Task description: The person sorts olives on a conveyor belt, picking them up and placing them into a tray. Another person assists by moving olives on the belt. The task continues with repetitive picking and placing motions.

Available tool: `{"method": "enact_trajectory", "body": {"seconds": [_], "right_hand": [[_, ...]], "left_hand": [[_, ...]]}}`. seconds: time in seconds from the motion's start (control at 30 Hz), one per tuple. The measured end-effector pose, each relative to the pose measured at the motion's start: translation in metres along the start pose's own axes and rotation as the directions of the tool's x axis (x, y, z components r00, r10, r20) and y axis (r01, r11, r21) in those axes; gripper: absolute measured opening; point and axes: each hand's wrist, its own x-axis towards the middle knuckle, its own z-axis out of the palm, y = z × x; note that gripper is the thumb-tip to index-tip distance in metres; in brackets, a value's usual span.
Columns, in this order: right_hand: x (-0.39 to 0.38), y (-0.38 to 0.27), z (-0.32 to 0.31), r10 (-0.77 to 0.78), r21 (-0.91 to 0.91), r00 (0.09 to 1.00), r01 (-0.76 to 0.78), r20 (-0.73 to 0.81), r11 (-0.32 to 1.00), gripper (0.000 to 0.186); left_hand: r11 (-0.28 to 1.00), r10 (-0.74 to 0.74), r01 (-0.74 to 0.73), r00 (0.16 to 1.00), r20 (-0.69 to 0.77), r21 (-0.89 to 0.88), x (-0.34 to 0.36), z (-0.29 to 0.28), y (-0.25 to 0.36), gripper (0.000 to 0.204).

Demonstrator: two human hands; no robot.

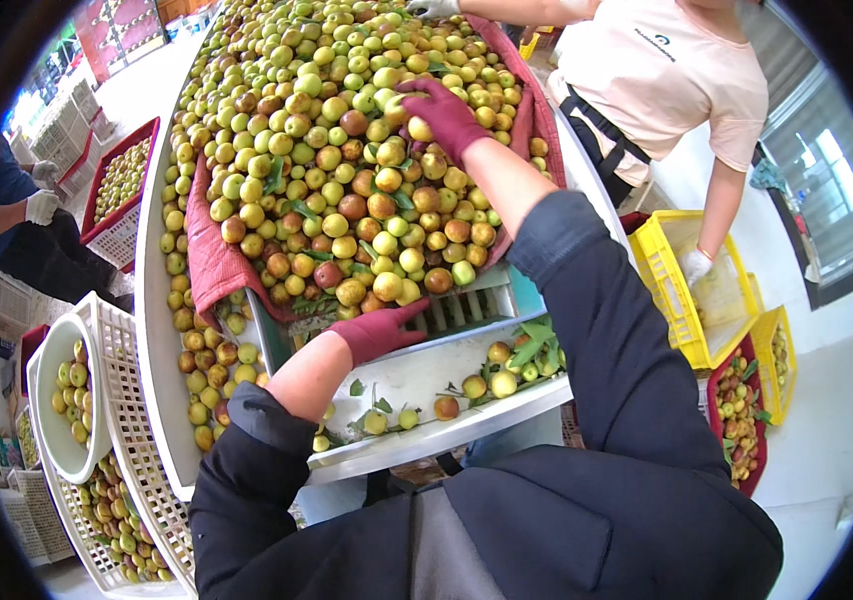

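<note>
On the fruit heap (347, 160), one fruit (420, 129) is seemingly pinched by the right hand (444, 113), reached far up, while the left hand (379, 329), flat and half-spread, is rested at its near edge as a brace.

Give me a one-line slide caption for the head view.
Maroon-gloved left hand rests at the fruit pile's near edge while the right hand grips a yellow fruit farther up.

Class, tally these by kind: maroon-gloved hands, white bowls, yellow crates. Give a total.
Maroon-gloved hands: 2 (left hand, right hand)
White bowl: 1
Yellow crates: 2 (larger crate, smaller crate)
Total: 5
</note>
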Motion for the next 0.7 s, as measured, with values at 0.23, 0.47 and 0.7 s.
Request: {"method": "enact_trajectory", "body": {"seconds": [0.23, 0.47, 0.7], "right_hand": [[-0.118, 0.018, -0.064, 0.010, 0.879, 0.949, -0.295, 0.315, 0.374, 0.030], [-0.257, 0.060, -0.258, 0.221, 0.931, 0.937, 0.195, -0.269, 0.307, 0.035], [-0.324, 0.131, -0.426, 0.135, 0.179, 0.233, 0.178, -0.963, 0.968, 0.061]], "left_hand": [[0.997, -0.034, 0.035, 0.999, 0.016, -0.067, 0.000, 0.000, -0.003, 0.069], [0.998, -0.059, 0.059, 0.998, 0.015, -0.013, -0.002, -0.003, 0.004, 0.071], [1.000, 0.019, -0.019, 1.000, 0.003, 0.000, 0.005, 0.000, -0.001, 0.071]]}}
